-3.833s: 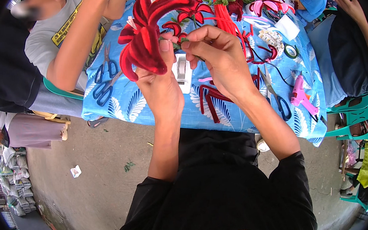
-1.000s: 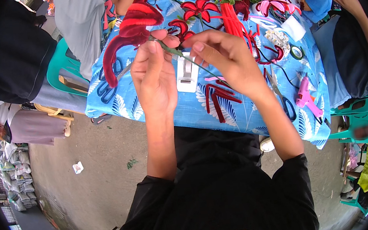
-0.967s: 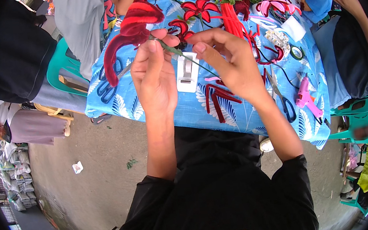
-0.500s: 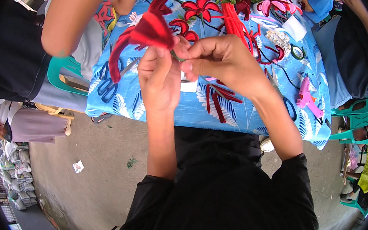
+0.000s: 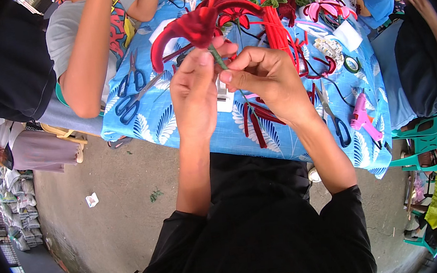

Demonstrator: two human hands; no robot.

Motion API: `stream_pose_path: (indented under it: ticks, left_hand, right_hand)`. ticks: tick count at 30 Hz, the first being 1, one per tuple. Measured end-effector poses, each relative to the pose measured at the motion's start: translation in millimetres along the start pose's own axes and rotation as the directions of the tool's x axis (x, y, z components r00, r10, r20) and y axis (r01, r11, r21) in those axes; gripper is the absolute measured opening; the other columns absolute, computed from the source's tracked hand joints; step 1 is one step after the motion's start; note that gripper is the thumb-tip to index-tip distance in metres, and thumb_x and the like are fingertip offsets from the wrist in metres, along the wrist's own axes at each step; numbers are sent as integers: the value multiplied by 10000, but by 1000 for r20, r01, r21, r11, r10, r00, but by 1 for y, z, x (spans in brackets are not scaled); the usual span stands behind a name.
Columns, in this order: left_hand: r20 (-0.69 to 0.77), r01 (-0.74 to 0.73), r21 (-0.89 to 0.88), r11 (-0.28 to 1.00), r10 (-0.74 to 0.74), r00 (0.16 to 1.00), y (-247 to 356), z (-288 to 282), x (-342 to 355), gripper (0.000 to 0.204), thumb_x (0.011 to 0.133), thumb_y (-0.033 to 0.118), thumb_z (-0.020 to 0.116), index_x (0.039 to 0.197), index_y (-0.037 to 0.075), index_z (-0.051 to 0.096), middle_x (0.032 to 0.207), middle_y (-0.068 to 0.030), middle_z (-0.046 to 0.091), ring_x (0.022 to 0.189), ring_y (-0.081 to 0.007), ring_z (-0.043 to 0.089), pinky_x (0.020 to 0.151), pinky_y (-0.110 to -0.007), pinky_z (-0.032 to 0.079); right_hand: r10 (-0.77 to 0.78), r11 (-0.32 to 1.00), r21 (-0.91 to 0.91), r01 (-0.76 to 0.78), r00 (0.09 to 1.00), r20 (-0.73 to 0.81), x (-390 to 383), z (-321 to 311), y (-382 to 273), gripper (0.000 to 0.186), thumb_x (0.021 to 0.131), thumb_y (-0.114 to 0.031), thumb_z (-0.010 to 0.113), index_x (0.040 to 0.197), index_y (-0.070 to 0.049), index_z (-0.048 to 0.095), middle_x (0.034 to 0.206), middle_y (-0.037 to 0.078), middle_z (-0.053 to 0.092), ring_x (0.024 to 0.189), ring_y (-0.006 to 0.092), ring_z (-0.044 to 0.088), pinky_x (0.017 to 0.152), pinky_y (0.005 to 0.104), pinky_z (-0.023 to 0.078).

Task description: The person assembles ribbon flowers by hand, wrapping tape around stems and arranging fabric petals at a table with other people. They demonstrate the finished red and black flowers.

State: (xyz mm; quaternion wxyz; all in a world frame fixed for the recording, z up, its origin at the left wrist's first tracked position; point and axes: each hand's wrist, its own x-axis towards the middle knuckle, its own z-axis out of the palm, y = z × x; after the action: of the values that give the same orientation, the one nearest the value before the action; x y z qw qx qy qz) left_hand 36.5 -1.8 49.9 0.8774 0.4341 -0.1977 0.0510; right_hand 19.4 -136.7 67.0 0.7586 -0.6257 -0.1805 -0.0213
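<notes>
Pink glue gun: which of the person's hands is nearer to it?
The right. The right hand is left of the pink glue gun, higher in view; the left hand is farther left.

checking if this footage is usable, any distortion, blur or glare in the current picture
Head view: fisheye bows the edge of the blue tablecloth; left hand, right hand and red velvety flower look fairly sharp; the blue-shirted person has a blurred-out head; no harsh glare.

The held flower (image 5: 198,27) is deep red, its stem (image 5: 218,58) green. White and navy leaf sprays pattern the blue cloth (image 5: 228,131); the glue gun (image 5: 360,114) is pink.
</notes>
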Motion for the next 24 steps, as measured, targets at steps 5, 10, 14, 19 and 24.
stream_pose_path:
  ticks: [5,10,14,19,24]
  left_hand:
    - [14,7,-23,1000,-7,1000,-1,-8,-1,216,924,135,566,1066,-22,612,1043,-152,639,942,-212,619,831,-342,488]
    - [-7,-28,36,999,28,1000,3,-1,0,224,934,140,550,1044,-41,621,991,-136,650,881,-181,612,820,-324,474]
    - [-1,-44,168,985,45,999,1,-3,1,208,934,140,553,992,-42,633,948,-119,650,849,-168,608,807,-309,469]
    - [36,-7,146,989,2,999,1,2,1,250,953,172,522,998,-53,622,920,-125,652,847,-170,611,817,-312,469]
    - [95,65,164,984,-81,992,5,0,7,300,968,207,490,1049,-62,596,971,-158,661,906,-189,639,820,-303,501]
  right_hand:
    - [-32,999,5,33,999,-39,-1,3,1,86,807,-47,699,796,20,648,702,17,619,642,41,534,578,200,424]
    - [-102,988,-124,90,990,-98,0,3,6,104,791,-36,705,765,34,633,667,21,609,623,34,513,564,204,418]
    - [-167,971,-197,139,976,-137,0,6,8,107,778,-17,710,744,36,624,653,22,606,616,33,504,558,205,416]
    - [-50,999,-21,47,990,-131,1,0,13,116,781,-40,725,777,23,628,688,27,618,631,28,512,565,203,422]
    - [-34,999,-18,32,996,-83,-1,-5,15,147,782,-74,740,813,6,621,731,33,621,644,36,532,572,192,415]
